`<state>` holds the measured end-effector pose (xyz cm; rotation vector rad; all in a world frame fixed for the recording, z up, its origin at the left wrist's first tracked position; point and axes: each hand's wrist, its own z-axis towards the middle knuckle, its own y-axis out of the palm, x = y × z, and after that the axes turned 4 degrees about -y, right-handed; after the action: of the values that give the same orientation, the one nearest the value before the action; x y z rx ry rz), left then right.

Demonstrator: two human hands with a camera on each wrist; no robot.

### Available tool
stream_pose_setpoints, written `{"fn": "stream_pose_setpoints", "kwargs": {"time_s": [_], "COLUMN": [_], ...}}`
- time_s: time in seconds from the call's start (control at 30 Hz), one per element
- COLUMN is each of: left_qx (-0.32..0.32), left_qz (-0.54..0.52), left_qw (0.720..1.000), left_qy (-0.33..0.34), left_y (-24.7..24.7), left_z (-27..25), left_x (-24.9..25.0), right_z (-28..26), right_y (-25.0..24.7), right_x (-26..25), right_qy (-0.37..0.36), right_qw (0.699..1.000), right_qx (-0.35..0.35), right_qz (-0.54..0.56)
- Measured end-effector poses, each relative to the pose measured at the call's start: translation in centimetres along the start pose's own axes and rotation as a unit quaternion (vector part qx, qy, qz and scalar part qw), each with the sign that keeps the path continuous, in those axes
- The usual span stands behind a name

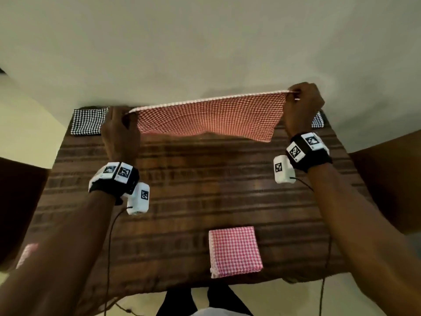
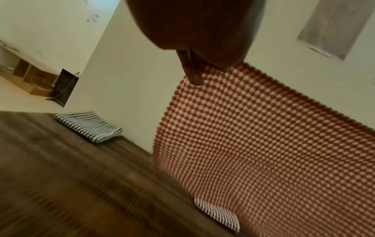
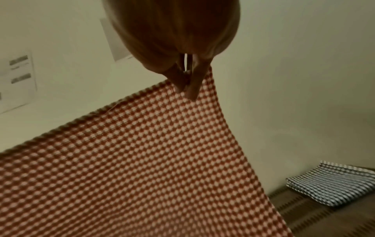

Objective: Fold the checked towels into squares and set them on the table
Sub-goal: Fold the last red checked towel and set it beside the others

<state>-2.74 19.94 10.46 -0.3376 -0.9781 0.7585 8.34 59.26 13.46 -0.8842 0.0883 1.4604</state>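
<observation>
1. The left hand (image 1: 119, 128) pinches the upper left corner of a red-and-white checked cloth towel (image 1: 209, 116); in the left wrist view its fingertips (image 2: 194, 77) press together on the cloth edge.
2. The right hand (image 1: 304, 106) pinches the opposite upper corner, held a little higher than the left; in the right wrist view its fingers (image 3: 192, 86) close on the corner.
3. The towel is stretched taut between both hands and hangs in the air above the far part of the dark brown wooden table (image 1: 205, 190), its lower edge loose.
4. A folded black-and-white checked towel (image 1: 87, 120) lies flat at the far left corner of the table, just beside the left hand.
5. Another folded black-and-white checked cloth (image 1: 317, 120) lies at the far right corner, partly hidden behind the right hand.
6. A folded pink-and-white checked towel (image 1: 234, 250) lies as a square near the table's front edge, well apart from the hands.
7. A blurred pink checked piece (image 1: 27, 254) shows at the near left edge.
</observation>
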Motion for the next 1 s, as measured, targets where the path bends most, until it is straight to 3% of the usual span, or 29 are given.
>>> {"fn": "stream_pose_setpoints", "kwargs": {"time_s": [0.1, 0.2, 0.3, 0.37, 0.47, 0.57, 0.63, 0.67, 0.73, 0.77, 0.9, 1.0], "left_qx": [-0.034, -0.145, -0.296, -0.364, -0.428, -0.444, -0.458, -0.455, -0.426, -0.414, -0.435, -0.481], "left_qz": [0.024, 0.035, 0.073, 0.119, 0.139, 0.185, 0.253, 0.279, 0.299, 0.297, 0.238, 0.171], "left_qw": [0.999, 0.989, 0.951, 0.92, 0.886, 0.87, 0.847, 0.842, 0.852, 0.86, 0.868, 0.86], "left_qy": [0.006, 0.005, -0.051, -0.082, -0.115, -0.111, -0.092, -0.076, -0.049, -0.04, -0.018, -0.002], "left_y": [0.1, 0.2, 0.7, 0.9, 0.8, 0.8, 0.9, 0.9, 1.3, 1.8, 5.9, 9.9], "left_z": [-5.2, -11.6, -16.8, -19.1, -21.1, -21.2, -20.2, -19.5, -18.3, -17.7, -15.2, -14.0], "left_x": [-1.7, -4.3, -6.9, -8.2, -8.8, -8.2, -7.7, -7.5, -7.1, -7.0, -7.1, -7.6], "right_z": [-4.3, -11.5, -18.3, -21.8, -24.9, -26.2, -26.8, -26.8, -26.2, -25.7, -23.5, -20.6], "right_y": [-1.9, -3.7, -5.4, -5.7, -5.8, -6.4, -6.8, -7.0, -6.9, -6.5, -2.7, 1.5], "right_x": [2.0, 5.8, 8.9, 10.6, 12.1, 12.0, 12.0, 11.9, 11.3, 10.9, 9.5, 9.4], "right_qy": [0.006, 0.046, 0.092, 0.107, 0.106, 0.106, 0.102, 0.109, 0.131, 0.134, 0.112, 0.114], "right_qw": [1.0, 0.997, 0.988, 0.977, 0.959, 0.937, 0.899, 0.862, 0.794, 0.786, 0.864, 0.878], "right_qx": [0.016, -0.044, -0.114, -0.178, -0.255, -0.313, -0.382, -0.42, -0.448, -0.444, -0.381, -0.393], "right_qz": [-0.005, -0.034, -0.041, -0.039, -0.064, -0.112, -0.188, -0.261, -0.389, -0.409, -0.31, -0.25]}}
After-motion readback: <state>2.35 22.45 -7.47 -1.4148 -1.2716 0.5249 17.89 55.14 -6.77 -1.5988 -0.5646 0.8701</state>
